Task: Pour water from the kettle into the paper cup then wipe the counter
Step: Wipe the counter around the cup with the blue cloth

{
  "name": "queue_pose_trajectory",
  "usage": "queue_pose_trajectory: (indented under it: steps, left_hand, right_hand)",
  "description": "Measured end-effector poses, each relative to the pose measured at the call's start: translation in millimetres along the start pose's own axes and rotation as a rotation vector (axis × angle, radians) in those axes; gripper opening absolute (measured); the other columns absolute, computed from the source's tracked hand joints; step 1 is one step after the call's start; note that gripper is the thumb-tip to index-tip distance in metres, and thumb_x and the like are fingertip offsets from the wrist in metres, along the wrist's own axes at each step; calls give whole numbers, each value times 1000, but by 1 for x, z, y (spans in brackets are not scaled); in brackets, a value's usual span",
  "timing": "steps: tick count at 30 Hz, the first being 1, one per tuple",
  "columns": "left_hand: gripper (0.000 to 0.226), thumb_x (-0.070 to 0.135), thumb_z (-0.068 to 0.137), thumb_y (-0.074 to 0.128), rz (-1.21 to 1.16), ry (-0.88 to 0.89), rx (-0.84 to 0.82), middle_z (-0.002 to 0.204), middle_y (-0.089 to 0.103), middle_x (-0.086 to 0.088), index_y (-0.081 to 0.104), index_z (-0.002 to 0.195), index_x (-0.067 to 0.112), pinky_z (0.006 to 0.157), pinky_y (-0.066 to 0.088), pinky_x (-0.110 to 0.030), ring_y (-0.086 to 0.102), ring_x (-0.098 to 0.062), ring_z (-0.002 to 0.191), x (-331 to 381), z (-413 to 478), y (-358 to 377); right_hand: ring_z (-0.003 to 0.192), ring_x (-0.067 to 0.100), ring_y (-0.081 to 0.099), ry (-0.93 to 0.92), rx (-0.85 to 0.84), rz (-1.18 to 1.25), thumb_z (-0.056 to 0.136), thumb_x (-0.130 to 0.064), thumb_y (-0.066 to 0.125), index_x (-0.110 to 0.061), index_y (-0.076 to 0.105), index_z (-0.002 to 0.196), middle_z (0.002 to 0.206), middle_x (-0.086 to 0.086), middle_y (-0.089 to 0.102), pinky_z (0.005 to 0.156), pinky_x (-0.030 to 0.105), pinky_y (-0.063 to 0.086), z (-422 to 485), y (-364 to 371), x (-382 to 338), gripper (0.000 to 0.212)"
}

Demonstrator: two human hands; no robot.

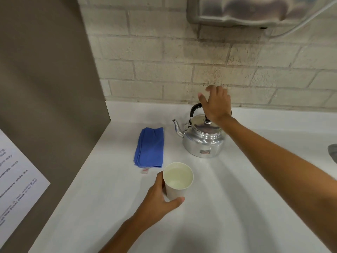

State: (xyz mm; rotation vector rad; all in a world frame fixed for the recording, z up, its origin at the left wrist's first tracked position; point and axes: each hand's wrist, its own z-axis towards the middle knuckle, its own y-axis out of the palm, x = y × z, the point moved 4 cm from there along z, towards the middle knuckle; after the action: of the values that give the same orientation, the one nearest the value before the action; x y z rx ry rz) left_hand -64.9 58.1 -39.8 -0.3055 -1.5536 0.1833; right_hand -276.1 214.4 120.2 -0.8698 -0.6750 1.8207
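Observation:
A shiny metal kettle (202, 139) with a black handle stands upright on the white counter (237, 207), spout pointing left. My right hand (216, 105) hovers just above its handle, fingers spread, holding nothing. A white paper cup (177, 179) stands upright in front of the kettle with some water in its bottom. My left hand (160, 203) is wrapped around the cup's left side and base. A folded blue cloth (149, 147) lies flat to the left of the kettle.
A brown panel (45, 88) with a printed paper notice (16, 176) walls off the left side. A brick wall (164, 61) runs along the back, with a metal dispenser (246, 11) mounted above. A sink edge (332, 152) shows at far right.

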Motion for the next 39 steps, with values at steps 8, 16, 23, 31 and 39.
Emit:
queue_pose_trajectory:
  steps: [8,16,23,31,39]
  left_hand:
    - [102,50,52,81,58,25,-82,136,36,30,21,134,46,96,30,-1,34,15,124,1,-9,-47]
    - [58,40,87,52,366,-14,242,144,38,-4,35,137,14,105,29,-29,36,-21,132,14,66,-112]
    - [70,50,90,37,888,-117,120,155,6,-15,11,144,13,115,13,-42,6,-29,142,-22,147,-78]
    - [59,45,93,22,1046,55,-63,156,6,-8,6,145,22,118,6,-39,1,-28,143,-33,134,-35]
    - [69,65,80,0,924,220,-172,152,4,15,13,142,35,116,5,-25,-2,-8,142,-35,82,-68]
  right_hand:
    - [93,35,50,95,-7,267,77,-26,49,-1,52,103,100,17,56,81,29,28,-191,-1,6,37]
    - [138,32,17,78,-492,-54,78,-64,-19,-8,29,141,150,15,25,112,43,13,-250,42,2,97]
    - [140,20,-10,105,-561,-100,65,-62,-35,-15,0,147,156,6,-4,111,36,-8,-254,42,0,101]
    - [140,19,-11,117,-571,-87,70,-64,-30,-14,-1,146,156,5,-4,112,37,-8,-253,45,0,96]
    - [141,20,-8,99,-570,-106,79,-59,-13,-13,1,147,156,6,-2,113,38,-5,-251,44,-2,83]
